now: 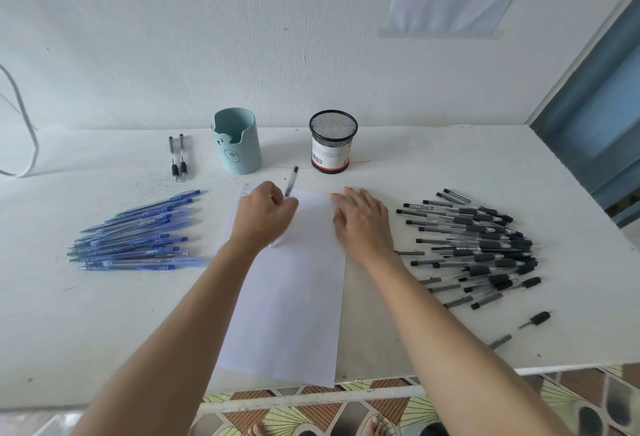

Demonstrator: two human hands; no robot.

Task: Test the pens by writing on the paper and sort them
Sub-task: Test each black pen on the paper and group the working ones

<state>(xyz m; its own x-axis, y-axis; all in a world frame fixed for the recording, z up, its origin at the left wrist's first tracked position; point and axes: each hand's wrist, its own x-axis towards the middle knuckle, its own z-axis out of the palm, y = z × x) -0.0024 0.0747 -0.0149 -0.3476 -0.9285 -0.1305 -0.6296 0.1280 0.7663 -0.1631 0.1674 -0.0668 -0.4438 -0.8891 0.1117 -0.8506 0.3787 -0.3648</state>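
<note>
Pinching a pen (292,182) at the eleven o'clock corner of the paper (287,314), the left hand (265,219) should scribble lightly while the right hand (362,222), fingers flat and spread, steadies the one o'clock edge.

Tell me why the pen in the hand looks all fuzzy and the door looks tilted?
Head view: the pen in the left hand looks smeared, probably motion blur, while the resting blue pens look sharp; the wide-angle lens leans the door near the picture's edge; light is soft, shadows faint.
</note>
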